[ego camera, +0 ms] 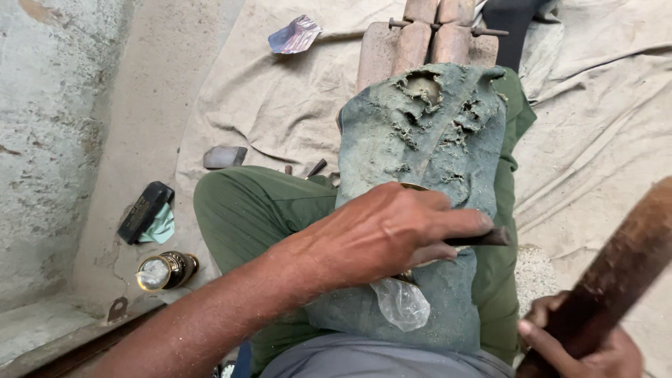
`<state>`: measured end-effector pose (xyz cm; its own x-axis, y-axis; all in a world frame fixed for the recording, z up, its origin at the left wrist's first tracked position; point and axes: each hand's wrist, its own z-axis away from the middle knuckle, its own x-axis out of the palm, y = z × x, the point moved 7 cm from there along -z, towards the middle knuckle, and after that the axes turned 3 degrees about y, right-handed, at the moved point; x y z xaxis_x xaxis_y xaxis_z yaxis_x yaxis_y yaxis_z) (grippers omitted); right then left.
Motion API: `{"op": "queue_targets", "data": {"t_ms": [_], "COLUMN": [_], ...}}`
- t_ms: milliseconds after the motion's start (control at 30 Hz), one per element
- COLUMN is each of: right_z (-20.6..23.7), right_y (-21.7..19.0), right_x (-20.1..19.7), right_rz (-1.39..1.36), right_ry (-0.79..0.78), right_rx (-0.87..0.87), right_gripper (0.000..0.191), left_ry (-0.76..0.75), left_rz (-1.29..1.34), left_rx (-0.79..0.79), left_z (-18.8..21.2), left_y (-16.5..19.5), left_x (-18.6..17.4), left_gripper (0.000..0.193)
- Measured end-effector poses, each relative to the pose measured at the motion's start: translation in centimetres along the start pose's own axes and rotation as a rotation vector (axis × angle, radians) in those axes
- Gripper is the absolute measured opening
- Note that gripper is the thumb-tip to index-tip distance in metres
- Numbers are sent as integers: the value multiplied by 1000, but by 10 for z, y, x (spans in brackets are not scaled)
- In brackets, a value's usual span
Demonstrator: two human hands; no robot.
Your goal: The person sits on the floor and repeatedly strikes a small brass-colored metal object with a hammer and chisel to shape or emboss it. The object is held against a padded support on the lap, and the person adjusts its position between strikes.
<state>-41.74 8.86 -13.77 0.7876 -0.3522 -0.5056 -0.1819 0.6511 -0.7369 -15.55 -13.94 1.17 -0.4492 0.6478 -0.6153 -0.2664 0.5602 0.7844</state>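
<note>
left hand (392,234) at centre, fingers closed round a dark chisel (486,239) pointing to 3 o'clock, resting on torn grey-green cloth (420,140) over the thigh. right hand (581,350) at 5 o'clock, wrapped tight round a wooden mallet handle (616,273). small jar (166,270) at 9 o'clock.

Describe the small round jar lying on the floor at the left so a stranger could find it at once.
Start from the green trouser leg of the seated person and look left, to the bare concrete floor beside the beige cloth. The jar lies there on its side, below a flat black case. It alone is round, dark and gold-banded, with a pale shiny end facing the camera.
</note>
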Motion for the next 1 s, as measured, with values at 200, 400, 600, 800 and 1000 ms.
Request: {"op": "queue_targets", "data": {"t_ms": [200,400,600,800,1000], "right_z": [7,-6,0,-36,-19], "right_y": [-74,-72,-61,-33,-49], "right_x": [9,-9,-31,-33,-57], "right_rz": [597,896,606,948,746], "right_ry": [-237,-202,8,-243,42], "right_rx": [-128,-143,-403,-133,-492], "right_gripper": [25,37,41,34,42], "left_ry": [-41,2,110,122,231], "left_rz": [-174,-42,-182,-168,-82], "left_rx": [70,147,97,105,148], "left_z": [-5,-5,6,16,30], "left_y": [14,18,18,14,11], "left_x": [-4,-11,-11,-7,-11], "left_gripper": [44,47,43,40,31]}}
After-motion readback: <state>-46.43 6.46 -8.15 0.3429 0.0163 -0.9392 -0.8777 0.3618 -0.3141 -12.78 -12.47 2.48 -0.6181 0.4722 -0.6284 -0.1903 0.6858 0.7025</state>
